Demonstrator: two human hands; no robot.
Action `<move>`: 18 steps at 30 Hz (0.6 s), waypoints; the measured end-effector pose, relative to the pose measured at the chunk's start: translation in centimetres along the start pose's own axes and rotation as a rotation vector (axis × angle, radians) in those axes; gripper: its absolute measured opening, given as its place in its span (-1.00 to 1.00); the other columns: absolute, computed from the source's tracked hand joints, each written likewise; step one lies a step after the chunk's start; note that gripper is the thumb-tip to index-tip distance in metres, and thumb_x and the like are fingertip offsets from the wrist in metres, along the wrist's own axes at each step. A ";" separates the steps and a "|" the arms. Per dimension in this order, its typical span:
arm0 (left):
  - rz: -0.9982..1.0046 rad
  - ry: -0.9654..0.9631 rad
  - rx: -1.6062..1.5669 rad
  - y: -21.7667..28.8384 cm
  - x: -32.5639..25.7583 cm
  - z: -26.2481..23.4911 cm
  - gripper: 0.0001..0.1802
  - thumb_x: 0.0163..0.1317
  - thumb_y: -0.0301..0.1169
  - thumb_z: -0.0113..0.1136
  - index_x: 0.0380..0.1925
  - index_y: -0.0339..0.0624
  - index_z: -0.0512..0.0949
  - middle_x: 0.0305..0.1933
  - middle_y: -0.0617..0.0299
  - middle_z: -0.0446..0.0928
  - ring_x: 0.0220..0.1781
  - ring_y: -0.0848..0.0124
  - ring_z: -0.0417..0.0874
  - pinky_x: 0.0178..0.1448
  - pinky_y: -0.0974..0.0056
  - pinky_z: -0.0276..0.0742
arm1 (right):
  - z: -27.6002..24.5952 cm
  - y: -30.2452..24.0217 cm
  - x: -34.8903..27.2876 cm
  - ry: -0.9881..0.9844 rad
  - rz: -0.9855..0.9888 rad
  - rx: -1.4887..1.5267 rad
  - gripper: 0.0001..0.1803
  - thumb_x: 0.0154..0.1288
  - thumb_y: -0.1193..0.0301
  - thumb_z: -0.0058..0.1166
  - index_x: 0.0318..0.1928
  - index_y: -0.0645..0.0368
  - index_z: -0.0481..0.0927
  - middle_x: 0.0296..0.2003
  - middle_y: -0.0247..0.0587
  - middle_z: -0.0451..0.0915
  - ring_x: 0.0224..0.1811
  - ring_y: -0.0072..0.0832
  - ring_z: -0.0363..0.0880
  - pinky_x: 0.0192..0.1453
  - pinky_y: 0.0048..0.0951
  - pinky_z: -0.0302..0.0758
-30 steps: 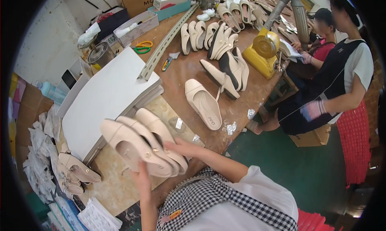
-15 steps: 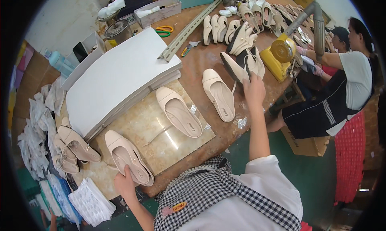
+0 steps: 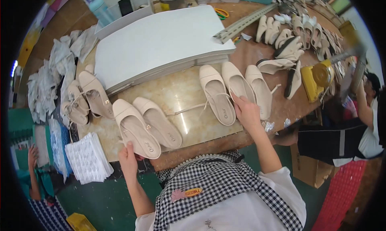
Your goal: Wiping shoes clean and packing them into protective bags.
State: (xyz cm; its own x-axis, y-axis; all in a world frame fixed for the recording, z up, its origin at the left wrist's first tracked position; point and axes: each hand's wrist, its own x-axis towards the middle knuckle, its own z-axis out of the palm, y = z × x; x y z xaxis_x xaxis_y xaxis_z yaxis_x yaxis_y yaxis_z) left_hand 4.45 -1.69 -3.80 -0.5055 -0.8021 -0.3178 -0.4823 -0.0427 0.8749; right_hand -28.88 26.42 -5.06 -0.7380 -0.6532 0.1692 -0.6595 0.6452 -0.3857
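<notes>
My left hand (image 3: 128, 160) pinches the heel end of a beige slingback shoe (image 3: 130, 124) at the table's near left. A second beige shoe (image 3: 159, 124) lies close against its right side. My right hand (image 3: 247, 112) grips another beige shoe (image 3: 237, 80) by its side, fingers partly hidden. That shoe is between two more beige shoes, one on the left (image 3: 217, 96) and one on the right (image 3: 260, 94). All these shoes point toe away from me. A thin strap (image 3: 191, 109) runs across the marbled board (image 3: 183, 138) between the two groups.
Behind the board is a thick stack of white sheets (image 3: 161, 38). Farther right are a metal angle bar (image 3: 245, 24), more shoes (image 3: 279, 32) and a yellow machine (image 3: 315, 80). More shoes (image 3: 94, 92) and white papers (image 3: 86, 156) are at left. A co-worker (image 3: 354, 130) is at right.
My right hand has come nearer from the shoes at the back and now holds a shoe between two others. Two overlapping shoes at my left hand now lie side by side. The view has turned left.
</notes>
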 end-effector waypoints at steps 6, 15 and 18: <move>-0.019 0.191 0.181 -3.9 -0.4 -1.6 -0.49 0.44 -0.21 -0.02 -0.67 -0.28 0.48 -0.75 0.23 0.46 -0.78 0.52 0.40 -0.69 0.39 0.22 | 0.1 -1.4 0.0 -0.081 0.072 0.068 -0.43 0.32 0.13 0.02 0.24 0.18 0.43 -0.44 0.08 0.61 -0.35 0.00 0.62 -0.30 -0.10 0.51; 0.048 0.285 0.853 6.4 4.5 -2.3 -0.58 0.31 -0.08 0.11 -0.35 -0.29 0.61 -0.63 0.07 0.57 -0.60 0.13 0.59 -0.34 0.15 0.49 | 2.2 -3.2 -1.7 -0.228 -0.089 -0.041 -0.35 0.20 0.31 0.10 0.32 0.12 0.34 -0.59 0.02 0.57 -0.56 -0.05 0.58 -0.45 -0.07 0.48; 0.535 0.741 0.792 6.3 10.3 -4.0 -0.66 0.23 -0.14 0.21 -0.25 -0.23 0.60 -0.54 0.06 0.60 -0.50 0.14 0.63 -0.33 0.12 0.47 | 3.6 -5.1 -2.1 -0.186 -0.123 0.001 -0.34 0.20 0.31 0.11 0.33 0.10 0.34 -0.63 -0.04 0.55 -0.61 -0.09 0.56 -0.47 -0.11 0.48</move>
State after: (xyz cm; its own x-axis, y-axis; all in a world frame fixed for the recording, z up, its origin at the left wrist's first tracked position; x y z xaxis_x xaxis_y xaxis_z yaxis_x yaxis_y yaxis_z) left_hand -0.96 -12.60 -0.10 -0.3677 -0.7648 0.5291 -0.7733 0.5674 0.2828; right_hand -23.43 23.03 -6.72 -0.6127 -0.7890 0.0446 -0.7428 0.5557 -0.3735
